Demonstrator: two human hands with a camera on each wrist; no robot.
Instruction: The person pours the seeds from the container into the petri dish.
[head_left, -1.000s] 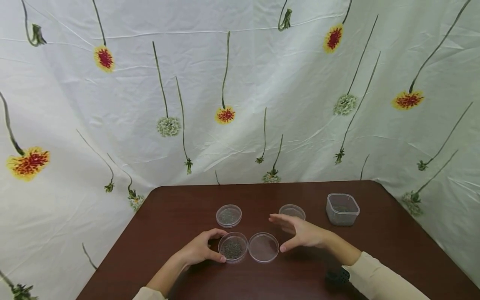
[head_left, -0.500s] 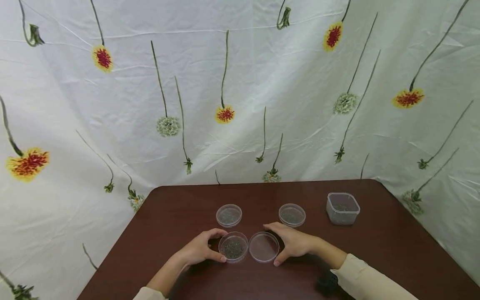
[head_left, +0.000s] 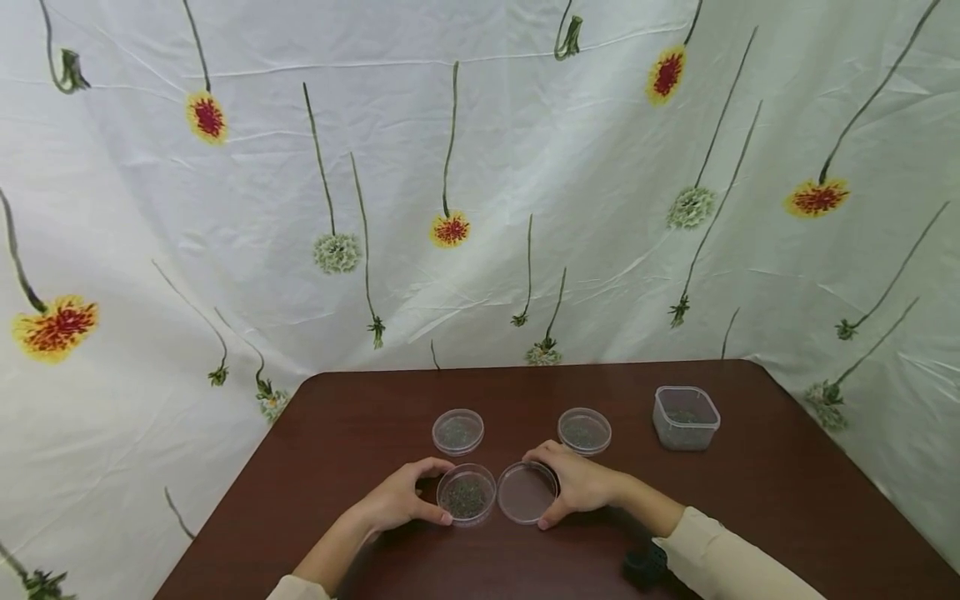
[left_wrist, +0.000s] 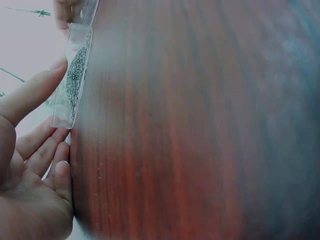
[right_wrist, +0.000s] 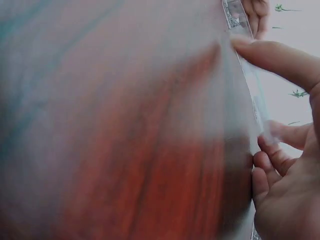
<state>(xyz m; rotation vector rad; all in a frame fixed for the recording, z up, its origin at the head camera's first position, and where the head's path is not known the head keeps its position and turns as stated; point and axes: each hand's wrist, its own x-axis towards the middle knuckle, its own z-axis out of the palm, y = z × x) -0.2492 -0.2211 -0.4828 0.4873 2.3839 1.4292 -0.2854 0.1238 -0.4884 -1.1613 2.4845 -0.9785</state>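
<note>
In the head view my left hand (head_left: 408,496) holds an uncovered clear petri dish (head_left: 467,495) by its left side, thumb in front and fingers behind. Dark, fine dried bits lie in it; the left wrist view shows them heaped inside the dish wall (left_wrist: 77,80). Right beside it is a clear, shallow petri dish lid (head_left: 525,493) with nothing in it. My right hand (head_left: 576,483) grips that lid from the right, thumb at the near rim and fingers at the far rim. In the right wrist view the thumb (right_wrist: 280,60) meets the clear edge.
Two more petri dishes, one at back left (head_left: 457,432) and one at back right (head_left: 584,430), hold a little material. A square plastic tub (head_left: 686,418) stands farther right on the dark wooden table (head_left: 375,408). A flower-print cloth (head_left: 480,167) hangs behind.
My right hand has come in from the right and lower, and its thumb and fingers have closed round the lid. The left hand has stayed in place on the dish.
</note>
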